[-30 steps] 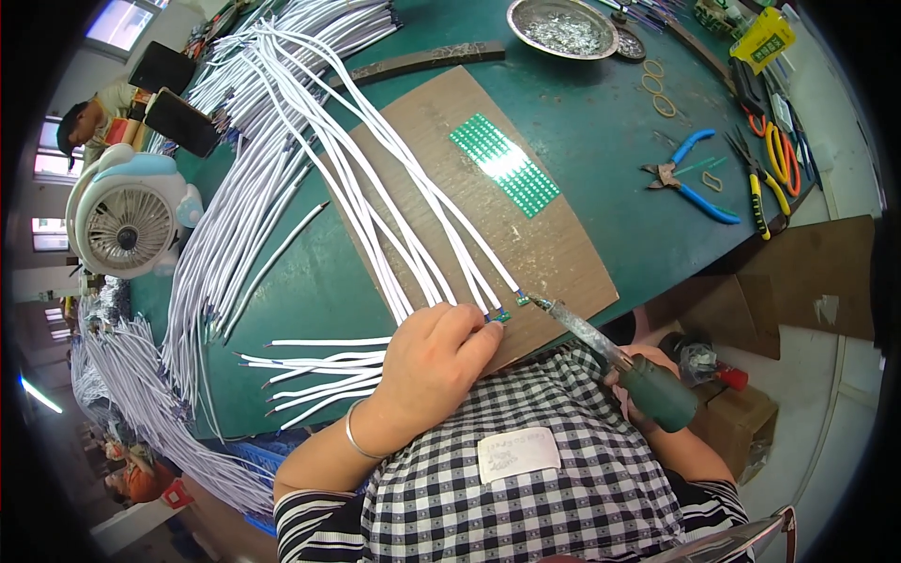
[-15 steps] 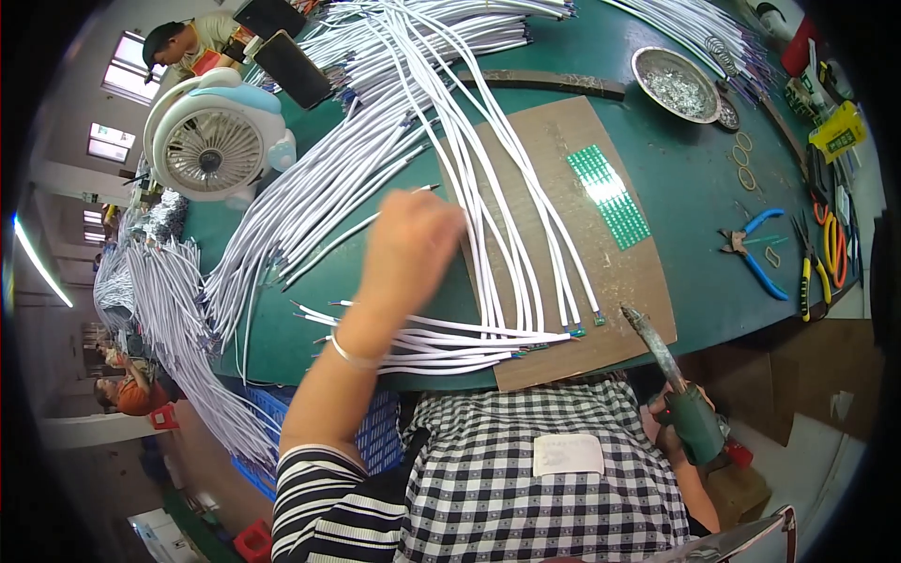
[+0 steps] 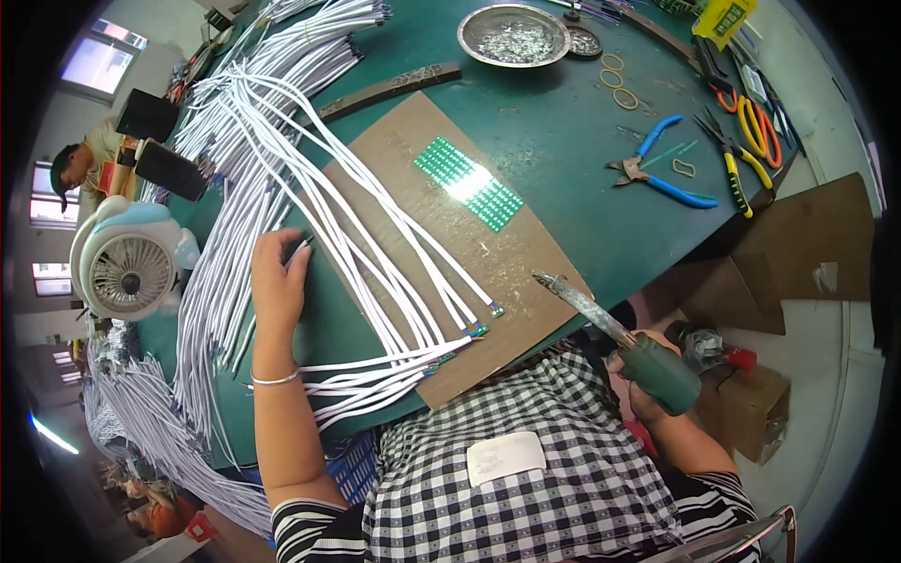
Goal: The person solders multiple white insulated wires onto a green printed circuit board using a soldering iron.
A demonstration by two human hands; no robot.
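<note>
My left hand is over the table left of the brown board, its thumb and fingers closed on a white cable whose dark tip sticks out. My right hand grips the green handle of a soldering iron. The iron's tip hangs over the board's right part, apart from the cables. White cables run down across the board, several ending in small green circuit pieces. Further up the board lies a green circuit panel.
Thick bundles of white cables fill the left side, near a fan. Behind the board are a dark bar and a metal bowl of silvery bits. Blue-handled pliers and yellow-handled pliers lie at right.
The view has swung, shifting the table leftward in the picture. My left hand, blurred before, now shows clearly with the cable tip. The iron's tip has moved slightly away from the cable ends.
</note>
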